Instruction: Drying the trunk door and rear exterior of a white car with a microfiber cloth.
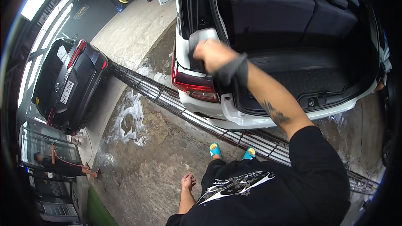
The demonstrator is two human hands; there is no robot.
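My right hand (213,53) is blurred and reaches across to the left rear pillar of a white car (188,99). It grips a grey cloth (204,34), pressed to the bodywork just above the red tail light (194,83). A dark grey band or fold of cloth (234,69) wraps the wrist. The tailgate opening shows a dark cargo floor (301,72) and folded-up rear seat backs (273,12). At my left side, away from the car, my left hand (188,182) hangs with loosely curled fingers and nothing visible in it.
A metal drain grating (176,102) runs under the rear bumper, near my feet. White foam (130,119) lies on the wet concrete. Further left are a dark car (70,84) and a person (62,164) with a hose. Another hand (379,87) shows at the white car's right edge.
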